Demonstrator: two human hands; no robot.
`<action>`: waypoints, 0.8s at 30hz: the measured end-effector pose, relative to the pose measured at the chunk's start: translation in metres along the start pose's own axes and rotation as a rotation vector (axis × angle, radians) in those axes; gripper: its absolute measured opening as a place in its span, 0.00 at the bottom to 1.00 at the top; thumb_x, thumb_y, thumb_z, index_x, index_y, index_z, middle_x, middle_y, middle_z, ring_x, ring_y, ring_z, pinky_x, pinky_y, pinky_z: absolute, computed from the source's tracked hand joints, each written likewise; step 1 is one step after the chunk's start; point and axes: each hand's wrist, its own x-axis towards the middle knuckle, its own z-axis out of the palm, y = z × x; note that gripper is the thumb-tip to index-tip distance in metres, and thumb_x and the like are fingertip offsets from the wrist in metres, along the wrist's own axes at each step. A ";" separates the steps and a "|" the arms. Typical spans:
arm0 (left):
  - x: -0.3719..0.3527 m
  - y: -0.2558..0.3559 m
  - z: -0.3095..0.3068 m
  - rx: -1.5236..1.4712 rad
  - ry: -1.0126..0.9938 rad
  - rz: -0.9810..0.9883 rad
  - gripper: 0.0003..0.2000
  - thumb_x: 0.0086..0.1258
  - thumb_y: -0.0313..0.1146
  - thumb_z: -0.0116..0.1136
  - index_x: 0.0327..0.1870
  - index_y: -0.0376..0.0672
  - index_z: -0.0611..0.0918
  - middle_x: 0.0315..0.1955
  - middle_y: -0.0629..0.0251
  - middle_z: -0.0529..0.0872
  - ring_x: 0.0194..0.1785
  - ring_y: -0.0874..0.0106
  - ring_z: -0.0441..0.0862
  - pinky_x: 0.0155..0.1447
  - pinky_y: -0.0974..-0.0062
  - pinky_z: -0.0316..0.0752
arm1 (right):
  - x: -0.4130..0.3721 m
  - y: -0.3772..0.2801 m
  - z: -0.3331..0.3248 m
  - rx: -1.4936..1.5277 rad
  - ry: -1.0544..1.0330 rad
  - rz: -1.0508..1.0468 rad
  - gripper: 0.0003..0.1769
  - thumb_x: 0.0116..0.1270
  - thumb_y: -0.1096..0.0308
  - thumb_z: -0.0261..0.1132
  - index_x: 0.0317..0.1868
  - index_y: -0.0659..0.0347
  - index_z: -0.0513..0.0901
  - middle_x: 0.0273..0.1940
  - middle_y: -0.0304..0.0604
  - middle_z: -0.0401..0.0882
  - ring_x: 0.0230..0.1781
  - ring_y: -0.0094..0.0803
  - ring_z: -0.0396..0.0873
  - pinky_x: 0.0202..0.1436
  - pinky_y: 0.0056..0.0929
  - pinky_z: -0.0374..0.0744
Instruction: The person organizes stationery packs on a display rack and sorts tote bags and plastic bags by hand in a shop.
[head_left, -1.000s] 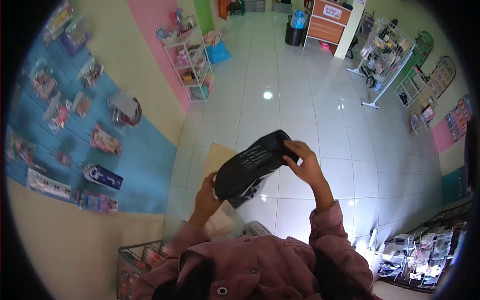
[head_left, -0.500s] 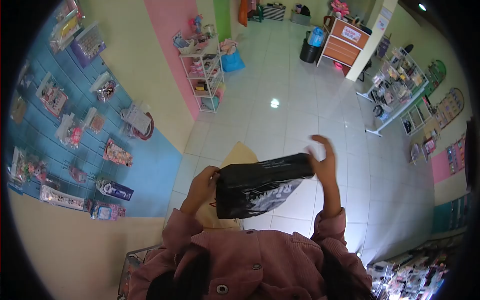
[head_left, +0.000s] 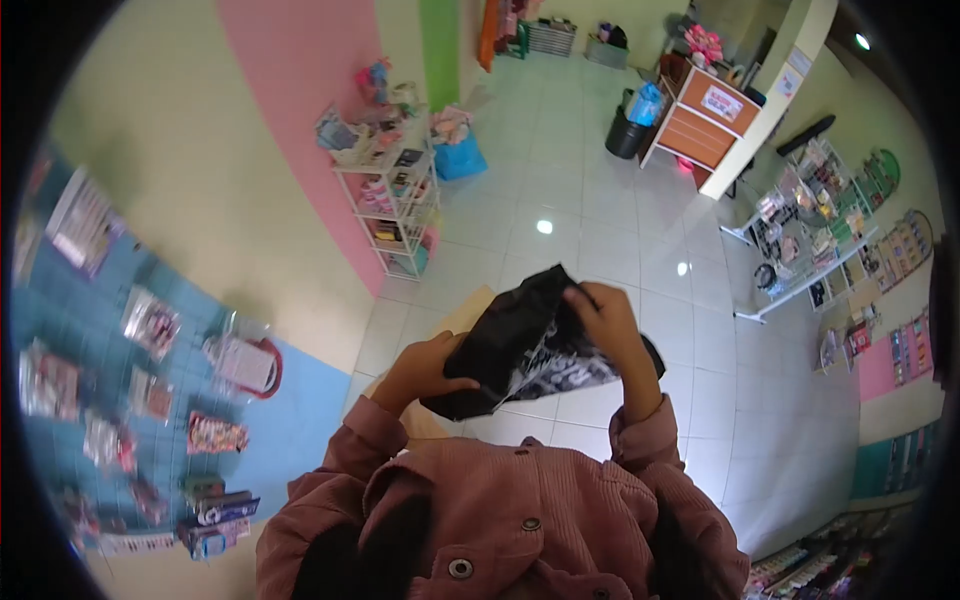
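Note:
A black plastic bag [head_left: 508, 330] with white printing hangs in front of my chest, creased and tilted. My left hand [head_left: 428, 370] holds its left side, thumb over the front face. My right hand [head_left: 608, 322] pinches the upper edge, and a black corner of the bag shows to the right of that wrist. Partly covered by the bag is a flat tan sheet or board [head_left: 468, 308]; I cannot make out what it is.
Packaged small goods hang on a blue wall panel [head_left: 300, 400] at left. Ahead stand a white shelf rack [head_left: 350, 200], a blue bag [head_left: 460, 158], a black bin [head_left: 626, 135] and an orange-brown counter [head_left: 700, 135]. A wheeled display rack [head_left: 800, 270] is at right, on pale floor tiles [head_left: 590, 215].
My right hand, half a second ago spread beside the bag's right end, has closed on its upper edge. The bag's top has been pulled up and folded. The view has shifted.

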 end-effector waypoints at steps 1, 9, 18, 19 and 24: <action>0.017 -0.007 0.001 0.027 -0.012 0.011 0.24 0.58 0.50 0.63 0.51 0.44 0.78 0.40 0.53 0.81 0.41 0.52 0.79 0.44 0.60 0.74 | 0.015 0.015 -0.007 0.010 0.062 0.000 0.19 0.68 0.57 0.59 0.29 0.67 0.77 0.21 0.54 0.72 0.22 0.48 0.70 0.29 0.38 0.70; 0.218 -0.108 0.001 0.007 -0.252 0.023 0.11 0.67 0.38 0.54 0.40 0.40 0.81 0.33 0.51 0.82 0.39 0.50 0.79 0.43 0.60 0.73 | 0.139 0.186 -0.070 0.254 0.244 0.232 0.22 0.69 0.57 0.61 0.26 0.69 0.77 0.19 0.37 0.75 0.23 0.21 0.66 0.27 0.30 0.68; 0.459 -0.139 -0.031 0.075 -0.322 -0.014 0.12 0.69 0.40 0.52 0.36 0.39 0.79 0.32 0.51 0.82 0.40 0.50 0.79 0.44 0.58 0.73 | 0.374 0.292 -0.160 0.432 0.162 0.242 0.14 0.63 0.64 0.67 0.42 0.67 0.81 0.32 0.38 0.81 0.36 0.21 0.76 0.42 0.22 0.74; 0.478 -0.145 -0.038 0.116 -0.315 -0.004 0.12 0.69 0.40 0.52 0.36 0.39 0.79 0.31 0.51 0.82 0.39 0.50 0.79 0.43 0.58 0.73 | 0.401 0.297 -0.162 0.475 0.196 0.167 0.14 0.63 0.63 0.67 0.42 0.67 0.81 0.32 0.38 0.80 0.36 0.22 0.75 0.42 0.22 0.74; 0.573 -0.156 -0.074 0.154 -0.344 -0.174 0.12 0.69 0.39 0.52 0.35 0.37 0.79 0.29 0.49 0.81 0.39 0.49 0.79 0.42 0.59 0.73 | 0.526 0.305 -0.174 0.438 -0.012 0.216 0.22 0.64 0.55 0.66 0.46 0.68 0.81 0.36 0.40 0.82 0.36 0.24 0.77 0.43 0.24 0.75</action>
